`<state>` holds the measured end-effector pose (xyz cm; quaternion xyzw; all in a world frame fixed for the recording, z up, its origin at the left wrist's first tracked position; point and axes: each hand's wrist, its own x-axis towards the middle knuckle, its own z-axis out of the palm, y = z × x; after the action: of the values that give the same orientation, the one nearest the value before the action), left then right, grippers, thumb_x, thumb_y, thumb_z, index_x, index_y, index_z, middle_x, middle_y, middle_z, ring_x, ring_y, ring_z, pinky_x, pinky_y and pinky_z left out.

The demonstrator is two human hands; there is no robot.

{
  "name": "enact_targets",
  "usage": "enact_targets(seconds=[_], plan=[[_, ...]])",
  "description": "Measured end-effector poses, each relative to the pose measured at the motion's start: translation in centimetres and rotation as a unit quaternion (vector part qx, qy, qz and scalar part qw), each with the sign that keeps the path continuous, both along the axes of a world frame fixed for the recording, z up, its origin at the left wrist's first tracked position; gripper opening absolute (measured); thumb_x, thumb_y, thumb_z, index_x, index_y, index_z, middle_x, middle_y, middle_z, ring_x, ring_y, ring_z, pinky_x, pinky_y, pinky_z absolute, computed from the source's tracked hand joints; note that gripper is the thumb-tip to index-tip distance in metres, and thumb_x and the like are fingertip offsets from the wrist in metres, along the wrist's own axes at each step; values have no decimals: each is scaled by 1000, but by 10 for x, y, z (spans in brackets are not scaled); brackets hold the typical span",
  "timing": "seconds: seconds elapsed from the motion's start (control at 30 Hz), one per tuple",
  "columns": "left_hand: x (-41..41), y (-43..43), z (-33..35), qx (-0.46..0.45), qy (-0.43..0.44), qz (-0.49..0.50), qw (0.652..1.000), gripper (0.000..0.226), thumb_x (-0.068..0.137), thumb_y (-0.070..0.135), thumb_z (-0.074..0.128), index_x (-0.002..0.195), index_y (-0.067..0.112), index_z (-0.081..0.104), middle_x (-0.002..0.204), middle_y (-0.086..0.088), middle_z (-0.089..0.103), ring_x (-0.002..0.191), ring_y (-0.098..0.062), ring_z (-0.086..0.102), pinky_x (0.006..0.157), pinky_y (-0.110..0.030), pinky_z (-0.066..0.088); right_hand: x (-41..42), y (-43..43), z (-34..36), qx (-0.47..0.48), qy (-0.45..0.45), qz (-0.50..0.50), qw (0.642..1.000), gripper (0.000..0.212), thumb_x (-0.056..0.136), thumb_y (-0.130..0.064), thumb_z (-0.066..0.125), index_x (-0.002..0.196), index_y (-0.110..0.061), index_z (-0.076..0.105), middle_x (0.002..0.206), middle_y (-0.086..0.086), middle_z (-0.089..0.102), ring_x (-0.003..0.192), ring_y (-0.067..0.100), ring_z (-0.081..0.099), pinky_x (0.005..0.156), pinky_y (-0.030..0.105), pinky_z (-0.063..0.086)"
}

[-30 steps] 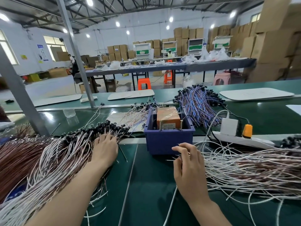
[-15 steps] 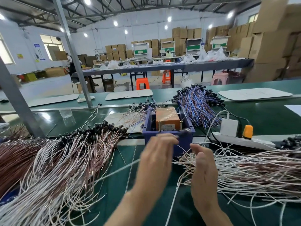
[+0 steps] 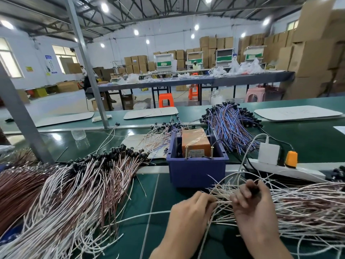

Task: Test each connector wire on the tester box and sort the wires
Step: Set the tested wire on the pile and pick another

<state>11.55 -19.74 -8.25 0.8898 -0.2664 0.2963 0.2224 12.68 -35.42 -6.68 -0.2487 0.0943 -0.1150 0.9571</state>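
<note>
**Both hands in the right-hand heap**

We have two hands at work, both in the same strands. Our left hand (image 3: 190, 212) curls its fingers round the loose tips of the right-hand heap (image 3: 308, 202). Our right hand (image 3: 255, 208), just beside it, has its fingers bent into those strands and pinches a few. Something dark sits between its thumb and fingers, too blurred for us to name. That heap's white and brown wires run left to right across the green table (image 3: 149, 187), bare ends pointing left at our hands.

Just beyond the hands stands one blue bin (image 3: 196, 171) holding one orange tester box (image 3: 195, 142). We count three more lots of wire:
- A big left heap (image 3: 74, 193), black connector heads at its far end and tails fanning toward us.
- A blue-purple bundle (image 3: 229, 128) behind the bin to the right.
- A thin scatter (image 3: 158, 135) behind it to the left.

Single wires are beyond our counting. One white power strip (image 3: 285, 169) lies right of the bin, carrying one white adapter (image 3: 268, 153) and one orange plug (image 3: 291, 158).
</note>
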Motion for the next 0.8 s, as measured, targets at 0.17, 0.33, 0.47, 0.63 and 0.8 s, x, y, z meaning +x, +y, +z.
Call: enact_targets(seconds=[0.17,0.33,0.47,0.63,0.8], plan=[[12,19,-1,35,-90,49,994,22,101,38,52,94,28,70,85,13,62,67,-8,58,61,-23,48,4,-9,-11,-63,2,35,997,23,101,-12,39,96,-13,62,59,-4,38,37,6,25,31,20,21],[21,28,-7,69,-135,70,986,18,102,33,52,100,27,68,87,11,58,76,-12,53,75,-27,41,-4,2,-13,-351,-1,56,935,28,102,-11,46,101,-22,72,63,2,55,36,8,25,32,18,22],[26,41,-6,66,-153,87,982,12,100,33,57,100,29,69,88,11,58,78,-14,54,81,-28,39,-12,13,-12,-555,-33,34,831,21,99,-21,58,103,-35,74,85,-8,76,57,12,60,56,15,46],[27,49,-6,33,-178,102,978,15,100,35,58,102,27,70,93,10,61,83,-15,55,85,-31,40,-20,18,-14,-660,-62,39,747,13,97,-36,63,103,-45,70,88,-27,74,89,-8,68,75,7,48],[31,58,-6,-27,-170,141,975,18,99,33,57,104,23,71,97,9,61,84,-15,57,83,-30,40,-19,12,-15,-690,-74,23,719,19,93,-57,52,98,-47,68,75,-24,72,72,-7,69,70,7,45]])
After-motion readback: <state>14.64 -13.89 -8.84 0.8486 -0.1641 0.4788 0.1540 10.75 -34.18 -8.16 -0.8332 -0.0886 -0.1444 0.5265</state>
